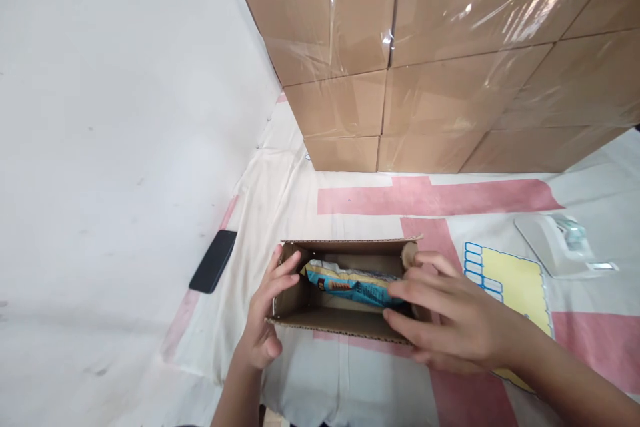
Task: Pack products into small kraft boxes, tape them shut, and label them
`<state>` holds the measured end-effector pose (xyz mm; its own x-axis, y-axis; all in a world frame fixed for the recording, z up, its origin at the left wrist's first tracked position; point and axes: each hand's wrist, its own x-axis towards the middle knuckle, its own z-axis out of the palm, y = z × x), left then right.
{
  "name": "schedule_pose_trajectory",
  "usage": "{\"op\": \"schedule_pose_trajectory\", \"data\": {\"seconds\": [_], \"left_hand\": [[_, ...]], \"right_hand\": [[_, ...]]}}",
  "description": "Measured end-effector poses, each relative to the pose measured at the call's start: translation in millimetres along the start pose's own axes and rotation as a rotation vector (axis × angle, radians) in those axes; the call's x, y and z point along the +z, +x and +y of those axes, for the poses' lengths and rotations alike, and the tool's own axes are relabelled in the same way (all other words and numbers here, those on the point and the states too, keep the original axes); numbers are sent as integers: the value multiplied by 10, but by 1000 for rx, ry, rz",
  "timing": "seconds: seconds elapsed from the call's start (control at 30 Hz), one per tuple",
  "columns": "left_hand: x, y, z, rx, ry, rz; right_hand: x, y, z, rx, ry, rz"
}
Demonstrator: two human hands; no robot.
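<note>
A small open cardboard box [345, 328] stands on the cloth-covered table, its top facing me. Inside lies a blue and cream snack packet [345, 283], stretched along the box's length. My left hand [265, 307] holds the box's left end, fingers over the rim and thumb apart on the near side. At the right end, my right hand [450, 320] reaches over the wall with its fingers spread. Its fingertips are inside the box, at the right end of the packet. That end of the packet is partly hidden by the fingers.
Plastic-wrapped cardboard cartons [430, 93] form a stack at the back. A black phone [213, 261] lies to the left, beside a white wall [110, 147]. On the right are a white device [560, 247] with a clear window and a yellow printed patch [520, 280] on the cloth.
</note>
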<state>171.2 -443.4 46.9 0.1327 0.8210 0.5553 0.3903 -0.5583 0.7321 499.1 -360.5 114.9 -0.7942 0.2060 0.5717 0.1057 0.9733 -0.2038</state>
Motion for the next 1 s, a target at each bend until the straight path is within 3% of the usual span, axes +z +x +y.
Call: {"op": "schedule_pose_trajectory", "data": {"seconds": [0.27, 0.47, 0.6, 0.73, 0.87, 0.93, 1.0], "left_hand": [[58, 44, 3, 67, 15, 78], [54, 90, 113, 97, 51, 38], [32, 144, 204, 97, 113, -50], [-8, 245, 297, 29, 159, -228], [-27, 331, 316, -38, 68, -351], [-8, 327, 277, -101, -11, -370], [36, 288, 213, -189, -113, -315]], "right_hand": [[-121, -27, -117, 290, -113, -144], [-197, 114, -287, 481, -200, -163], [-167, 155, -313, 493, -266, -182], [-107, 269, -353, 500, -323, -221], [-136, 438, -353, 526, -353, -327], [-196, 457, -316, 504, -291, -344], [-245, 389, -266, 492, -168, -275]]}}
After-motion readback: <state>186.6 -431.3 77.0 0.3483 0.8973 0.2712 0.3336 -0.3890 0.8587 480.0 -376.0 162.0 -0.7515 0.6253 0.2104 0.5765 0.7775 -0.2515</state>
